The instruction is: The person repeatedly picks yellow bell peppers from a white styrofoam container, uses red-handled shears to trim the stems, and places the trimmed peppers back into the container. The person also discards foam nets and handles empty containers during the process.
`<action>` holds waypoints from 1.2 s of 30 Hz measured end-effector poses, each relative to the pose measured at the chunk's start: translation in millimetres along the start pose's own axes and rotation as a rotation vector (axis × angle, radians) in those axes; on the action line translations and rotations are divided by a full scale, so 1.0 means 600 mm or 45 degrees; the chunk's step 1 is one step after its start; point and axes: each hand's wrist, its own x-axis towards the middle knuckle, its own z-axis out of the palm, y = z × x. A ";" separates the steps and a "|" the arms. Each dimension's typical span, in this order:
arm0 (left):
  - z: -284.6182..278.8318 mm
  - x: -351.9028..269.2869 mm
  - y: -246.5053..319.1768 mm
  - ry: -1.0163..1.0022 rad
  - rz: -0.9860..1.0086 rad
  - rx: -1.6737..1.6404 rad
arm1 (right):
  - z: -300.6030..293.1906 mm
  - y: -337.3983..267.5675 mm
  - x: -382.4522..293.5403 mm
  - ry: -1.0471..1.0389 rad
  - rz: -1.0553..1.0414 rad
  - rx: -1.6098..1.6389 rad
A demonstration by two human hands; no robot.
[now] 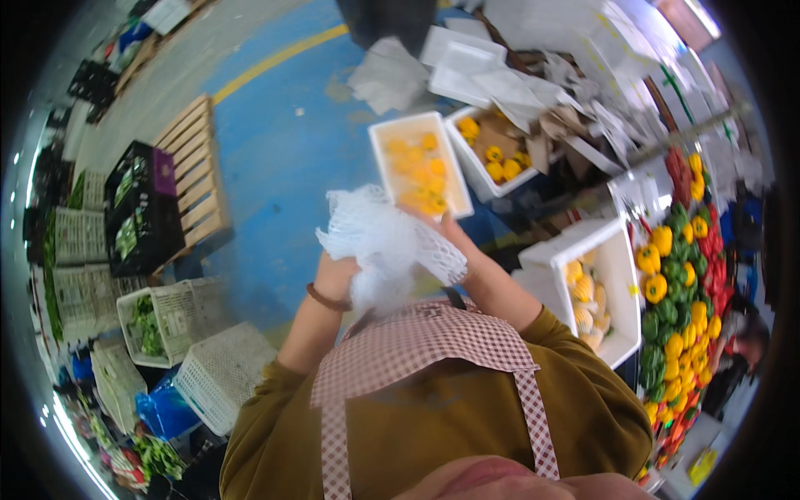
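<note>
In front of my apron (pixel 412 362) is a blurred bundle of white foam mesh netting (pixel 381 244). My left hand (pixel 337 275) grips its left side, with the fingers hidden beneath the mesh. My right hand (pixel 440 228) is at the bundle's right side, where part of the netting lies across the wrist. Netting hides much of that hand, so I cannot tell whether its fingers are closed on anything. Just beyond the hands, a white foam box (pixel 459 181) holds yellow bell peppers (pixel 415 162), seen through haze.
Another foam box (pixel 459 140) with yellow peppers stands beside it, under paper scraps and foam lids (pixel 465 65). At right are a foam box (pixel 631 312) of netted produce and a pepper display (pixel 675 312). Crates (pixel 219 369) and a wooden pallet (pixel 194 169) stand left.
</note>
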 end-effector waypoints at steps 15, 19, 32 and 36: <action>-0.194 0.110 0.253 0.259 0.192 -0.090 | 0.111 0.082 0.444 -0.160 -0.303 -1.489; -0.198 0.256 0.324 0.206 0.120 0.107 | 0.090 -0.014 0.547 -0.074 -0.454 -1.265; -0.168 0.775 0.562 -0.276 0.428 0.601 | 0.030 -0.410 0.888 0.129 -1.005 -1.870; -0.137 0.940 0.621 -0.540 0.333 0.487 | 0.008 -0.534 0.953 0.393 -1.173 -1.698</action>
